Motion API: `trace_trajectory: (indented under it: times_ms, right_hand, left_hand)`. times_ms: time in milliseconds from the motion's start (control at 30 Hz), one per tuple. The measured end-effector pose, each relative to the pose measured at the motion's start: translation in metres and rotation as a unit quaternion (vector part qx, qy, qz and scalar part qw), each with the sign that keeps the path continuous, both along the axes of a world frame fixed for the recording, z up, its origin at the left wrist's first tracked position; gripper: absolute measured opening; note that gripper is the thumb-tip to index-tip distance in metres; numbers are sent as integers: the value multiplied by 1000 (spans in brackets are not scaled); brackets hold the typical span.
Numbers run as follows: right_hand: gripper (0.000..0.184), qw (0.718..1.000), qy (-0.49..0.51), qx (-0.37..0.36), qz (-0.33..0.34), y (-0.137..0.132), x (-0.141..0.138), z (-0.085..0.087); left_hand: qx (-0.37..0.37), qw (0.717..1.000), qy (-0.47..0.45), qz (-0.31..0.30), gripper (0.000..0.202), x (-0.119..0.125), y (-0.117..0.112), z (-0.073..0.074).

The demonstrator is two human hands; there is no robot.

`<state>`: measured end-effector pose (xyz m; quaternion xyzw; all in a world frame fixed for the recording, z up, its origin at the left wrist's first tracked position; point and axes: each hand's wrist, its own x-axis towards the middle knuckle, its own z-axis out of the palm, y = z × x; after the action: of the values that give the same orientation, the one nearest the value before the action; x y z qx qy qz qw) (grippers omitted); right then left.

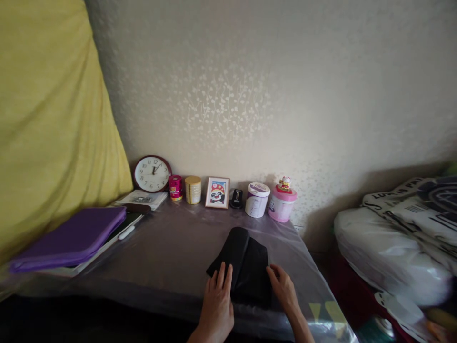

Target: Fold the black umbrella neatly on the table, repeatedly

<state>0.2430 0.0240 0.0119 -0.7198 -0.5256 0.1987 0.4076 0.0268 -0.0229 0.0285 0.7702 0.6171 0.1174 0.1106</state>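
Observation:
A piece of folded black cloth (250, 267) lies near the front of the table, its left part turned over in a rounded fold. What kind of article it is, I cannot tell. My left hand (218, 302) rests on the lower left of the cloth with its fingers stretched out. At the right edge of the cloth, my right hand (283, 286) has thumb and fingers drawn together on the rim.
A clear cover lies over the table (160, 257). Along the wall stand a clock (153, 174), a pink tin (175, 187), a yellow-lidded can (193, 190), a framed panda picture (217, 193) and two tubs (257, 200). A purple folder (71, 236) is at left, bagged bedding (389, 252) at right.

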Motion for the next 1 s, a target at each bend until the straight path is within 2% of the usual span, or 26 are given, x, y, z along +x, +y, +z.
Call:
trace_trajectory:
  times_ms: [133, 267, 467, 633, 733, 833, 1000]
  right_hand:
    - [45, 995, 100, -14, 7, -1, -4, 12]
    - [52, 968, 247, -28, 14, -7, -13, 25]
    - [42, 932, 351, -17, 84, -5, -29, 46]
    - [47, 925, 357, 5, 132, 16, -50, 66]
    - [50, 930, 331, 8, 158, 33, -68, 70]
    - [52, 945, 289, 14, 156, 51, -86, 66]
    - [51, 961, 227, 20, 157, 70, -109, 45]
  left_hand:
    - [21, 1000, 13, -2, 82, -1, 0, -1]
    - [22, 1000, 16, -14, 83, -2, 0, -2]
    - [21, 1000, 2, -20, 82, -2, 2, -2]
    - [-2, 1000, 13, -18, 85, 0, 1, 3]
    - [9, 1000, -2, -18, 85, 0, 2, 0]
    - [25, 999, -24, -24, 78, -2, 4, -10]
    - [60, 994, -86, -33, 69, -4, 9, -28]
